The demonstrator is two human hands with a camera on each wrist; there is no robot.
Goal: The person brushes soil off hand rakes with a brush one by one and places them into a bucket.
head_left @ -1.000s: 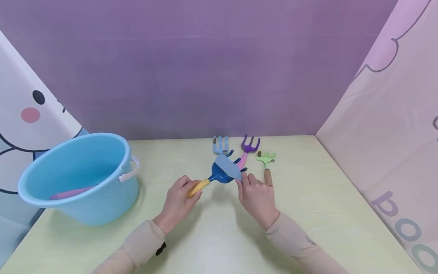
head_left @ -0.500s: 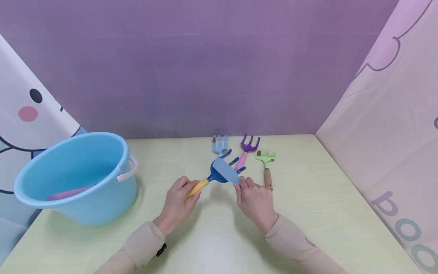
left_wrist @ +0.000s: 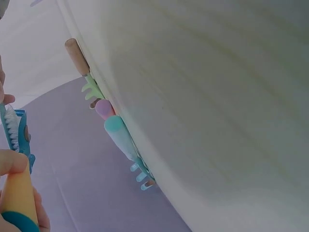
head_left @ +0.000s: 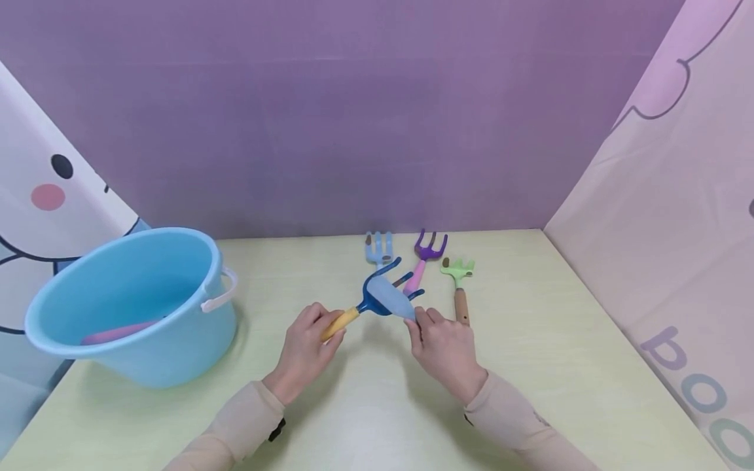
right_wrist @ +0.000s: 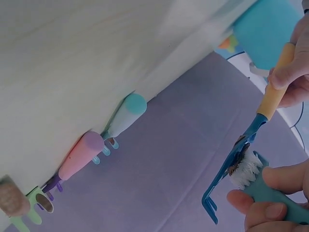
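Observation:
My left hand [head_left: 305, 350] grips the yellow handle of a blue three-pronged hand rake [head_left: 368, 302], held up over the table with its tines pointing away to the right. In my right hand [head_left: 446, 350] is a blue-teal scrub brush [head_left: 391, 296], laid over the rake's head. In the right wrist view, the white bristles [right_wrist: 245, 170] press against the rake's head, where brown patches show. Fingers and thumb pinch the brush body [right_wrist: 273, 195]. The left wrist view shows the rake's yellow handle [left_wrist: 19, 193] in the left hand.
Behind the hands lie a light-blue rake [head_left: 379, 248], a purple rake [head_left: 430, 252] with a pink handle and a green rake [head_left: 458, 269] with a brown handle; brown spots mark them. A blue bucket [head_left: 194, 347] stands left, a pink item [head_left: 118, 332] inside. A purple backdrop rises behind.
The brush has shifted slightly towards me and turned a little over the rake's head, with small movements of the right hand. The left hand keeps its place on the rake handle.

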